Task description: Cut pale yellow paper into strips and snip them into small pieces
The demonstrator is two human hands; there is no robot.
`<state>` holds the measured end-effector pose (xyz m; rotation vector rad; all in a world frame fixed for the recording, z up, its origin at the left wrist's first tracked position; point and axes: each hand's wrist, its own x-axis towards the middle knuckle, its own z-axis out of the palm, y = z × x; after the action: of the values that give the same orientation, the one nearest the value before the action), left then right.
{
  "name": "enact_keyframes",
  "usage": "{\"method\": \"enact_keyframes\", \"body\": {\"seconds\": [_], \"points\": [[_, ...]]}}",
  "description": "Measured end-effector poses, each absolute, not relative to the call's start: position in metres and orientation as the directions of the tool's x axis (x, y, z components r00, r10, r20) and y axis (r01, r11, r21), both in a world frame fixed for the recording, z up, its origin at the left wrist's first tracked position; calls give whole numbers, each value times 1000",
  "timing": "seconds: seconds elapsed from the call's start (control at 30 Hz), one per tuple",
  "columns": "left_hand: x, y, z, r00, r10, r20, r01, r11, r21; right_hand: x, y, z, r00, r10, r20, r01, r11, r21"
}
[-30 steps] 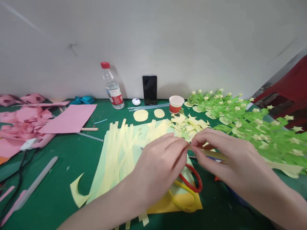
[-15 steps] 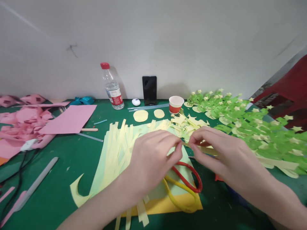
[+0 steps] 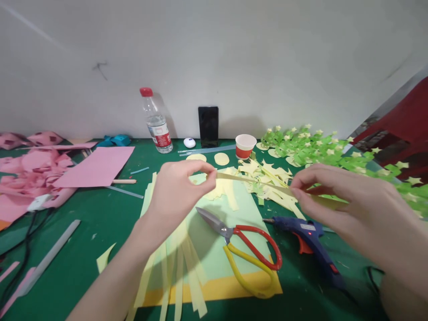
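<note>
A pale yellow paper strip (image 3: 254, 179) stretches between my two hands above the work surface. My left hand (image 3: 187, 185) pinches one end of it between thumb and fingertips. My right hand (image 3: 334, 196) is closed on the strip farther along, and its loose end shows behind the fingers. Under the hands lie scissors (image 3: 230, 234) with one red and one yellow handle, blades slightly apart, on pale green paper (image 3: 214, 263). Several more cut yellow strips (image 3: 179, 267) lie across that paper. A blue glue gun (image 3: 310, 236) rests beneath my right hand.
Star-shaped paper scraps (image 3: 267, 176) lie near a red and white paper cup (image 3: 245, 146). Green paper pieces with stars (image 3: 310, 147) fill the right back. A water bottle (image 3: 158, 127) and a phone (image 3: 208, 126) stand by the wall. Pink paper (image 3: 96, 167) lies left.
My hands have moved apart, the left going left and the right going right, so more of the strip shows between them. The scissors' blades and the glue gun have come into view.
</note>
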<state>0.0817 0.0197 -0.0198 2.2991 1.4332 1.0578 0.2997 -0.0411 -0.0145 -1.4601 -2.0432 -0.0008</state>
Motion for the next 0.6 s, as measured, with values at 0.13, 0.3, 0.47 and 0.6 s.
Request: {"method": "enact_keyframes", "body": {"seconds": [0.13, 0.3, 0.47, 0.6], "points": [[79, 21, -24, 212, 835, 507, 770, -462, 440, 296, -40, -17, -211, 868, 450, 847, 392, -358], [70, 31, -29, 202, 784, 588, 875, -414, 251, 299, -41, -17, -217, 874, 436, 861, 381, -336], [66, 31, -25, 162, 725, 670, 814, -482, 324, 300, -43, -14, -214, 868, 449, 863, 383, -330], [90, 5, -28, 435, 535, 724, 563, -790, 245, 288, -42, -16, -249, 873, 420, 836, 413, -361]]}}
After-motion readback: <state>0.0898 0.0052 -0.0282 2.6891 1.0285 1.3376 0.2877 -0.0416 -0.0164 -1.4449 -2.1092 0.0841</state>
